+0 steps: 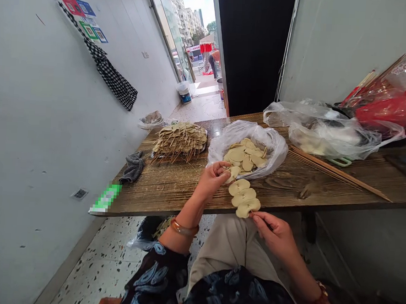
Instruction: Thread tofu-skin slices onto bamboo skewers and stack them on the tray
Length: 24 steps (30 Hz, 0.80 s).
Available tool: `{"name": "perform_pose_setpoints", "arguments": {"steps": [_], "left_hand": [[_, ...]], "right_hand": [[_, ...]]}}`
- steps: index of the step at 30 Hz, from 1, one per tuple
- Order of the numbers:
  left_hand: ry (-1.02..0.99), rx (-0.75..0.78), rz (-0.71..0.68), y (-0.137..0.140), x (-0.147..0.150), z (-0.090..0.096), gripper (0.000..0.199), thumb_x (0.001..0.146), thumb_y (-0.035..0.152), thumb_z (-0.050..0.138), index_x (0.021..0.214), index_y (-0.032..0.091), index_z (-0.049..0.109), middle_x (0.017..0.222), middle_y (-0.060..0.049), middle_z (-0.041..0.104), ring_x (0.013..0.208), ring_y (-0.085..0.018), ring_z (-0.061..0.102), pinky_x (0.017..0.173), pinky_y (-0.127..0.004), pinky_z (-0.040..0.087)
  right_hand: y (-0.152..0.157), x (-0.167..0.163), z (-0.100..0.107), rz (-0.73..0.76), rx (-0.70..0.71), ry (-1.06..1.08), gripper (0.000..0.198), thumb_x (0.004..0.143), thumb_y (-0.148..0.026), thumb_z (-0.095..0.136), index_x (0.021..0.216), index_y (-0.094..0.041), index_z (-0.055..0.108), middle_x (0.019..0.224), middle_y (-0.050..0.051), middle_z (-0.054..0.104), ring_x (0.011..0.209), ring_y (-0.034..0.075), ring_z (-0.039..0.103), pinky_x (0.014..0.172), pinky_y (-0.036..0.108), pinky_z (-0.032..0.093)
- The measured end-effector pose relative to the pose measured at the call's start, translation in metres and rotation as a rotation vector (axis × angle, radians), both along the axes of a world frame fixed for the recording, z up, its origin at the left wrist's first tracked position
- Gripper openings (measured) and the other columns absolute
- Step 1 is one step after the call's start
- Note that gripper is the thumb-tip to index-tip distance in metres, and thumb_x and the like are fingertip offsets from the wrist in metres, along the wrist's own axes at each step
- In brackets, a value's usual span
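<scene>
My right hand [270, 227] pinches the lower end of a wooden skewer at the table's front edge. Three pale, flat, oval food slices [240, 193] are threaded along that skewer. My left hand [213, 178] pinches another pale slice [233, 173] at the skewer's upper end; whether the tip has pierced it I cannot tell. Just beyond my left hand lies an opened clear plastic bag [275, 147] with many loose slices [247, 152] in it. To its left, filled skewers [179, 141] are piled on a tray, their sticks pointing toward me.
On the wooden table [173, 187], bare skewers [339, 172] lie at the right, near plastic bags [335, 130] and red packaging [384, 110]. A grey cloth [132, 167] sits at the left edge. Below the table is a dark bag [150, 229]. A person [214, 61] bends outside the doorway.
</scene>
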<state>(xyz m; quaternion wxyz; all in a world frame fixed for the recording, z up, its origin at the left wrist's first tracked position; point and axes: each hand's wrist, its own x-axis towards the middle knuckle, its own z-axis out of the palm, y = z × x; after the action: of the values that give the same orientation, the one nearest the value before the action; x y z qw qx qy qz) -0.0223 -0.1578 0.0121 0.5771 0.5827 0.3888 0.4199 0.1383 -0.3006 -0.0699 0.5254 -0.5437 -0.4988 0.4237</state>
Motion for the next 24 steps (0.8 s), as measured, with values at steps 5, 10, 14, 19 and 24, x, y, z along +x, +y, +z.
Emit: {"name": "perform_pose_setpoints", "arguments": {"steps": [5,10,14,19,24], "left_hand": [[-0.002,-0.024,-0.040,-0.005,0.006,-0.001,0.037,0.067,0.027,0.075,0.097,0.011,0.062,0.054,0.008,0.048,0.049,-0.003,0.040,0.050,-0.017,0.029],[-0.174,-0.208,-0.051,-0.006,0.005,-0.005,0.044,0.069,0.035,0.076,0.104,0.014,0.061,0.074,-0.001,0.065,0.063,-0.010,0.059,0.059,-0.021,0.044],[-0.315,-0.346,-0.039,-0.003,0.000,-0.011,0.038,0.077,0.043,0.068,0.100,0.012,0.063,0.090,-0.009,0.069,0.075,-0.016,0.066,0.067,-0.028,0.052],[-0.364,-0.401,-0.086,-0.007,0.002,-0.020,0.043,0.078,0.051,0.064,0.092,0.011,0.066,0.085,-0.009,0.069,0.071,-0.014,0.064,0.064,-0.025,0.052],[-0.316,-0.344,-0.123,-0.015,0.009,-0.020,0.034,0.062,0.035,0.081,0.083,0.013,0.066,0.076,-0.003,0.066,0.063,-0.010,0.059,0.061,-0.021,0.048]], "right_hand": [[0.001,-0.004,0.002,-0.006,-0.045,0.133,0.035,0.083,-0.045,0.058,0.088,-0.014,0.073,0.054,-0.001,0.053,0.048,0.010,0.042,0.047,0.022,0.034],[-0.005,-0.004,0.000,-0.026,-0.104,0.318,0.040,0.081,-0.051,0.061,0.089,-0.013,0.072,0.049,-0.005,0.042,0.043,0.007,0.032,0.039,0.020,0.024],[-0.007,-0.003,-0.003,-0.017,-0.143,0.431,0.042,0.080,-0.053,0.063,0.089,-0.013,0.071,0.048,-0.006,0.041,0.040,0.005,0.027,0.037,0.019,0.020],[-0.009,-0.004,-0.004,0.007,-0.145,0.492,0.040,0.079,-0.052,0.065,0.088,-0.013,0.070,0.047,-0.006,0.041,0.040,0.005,0.026,0.036,0.018,0.019],[-0.011,-0.007,-0.006,0.009,-0.171,0.494,0.037,0.082,-0.050,0.064,0.091,-0.015,0.070,0.048,-0.007,0.040,0.042,0.005,0.026,0.037,0.019,0.019]]}}
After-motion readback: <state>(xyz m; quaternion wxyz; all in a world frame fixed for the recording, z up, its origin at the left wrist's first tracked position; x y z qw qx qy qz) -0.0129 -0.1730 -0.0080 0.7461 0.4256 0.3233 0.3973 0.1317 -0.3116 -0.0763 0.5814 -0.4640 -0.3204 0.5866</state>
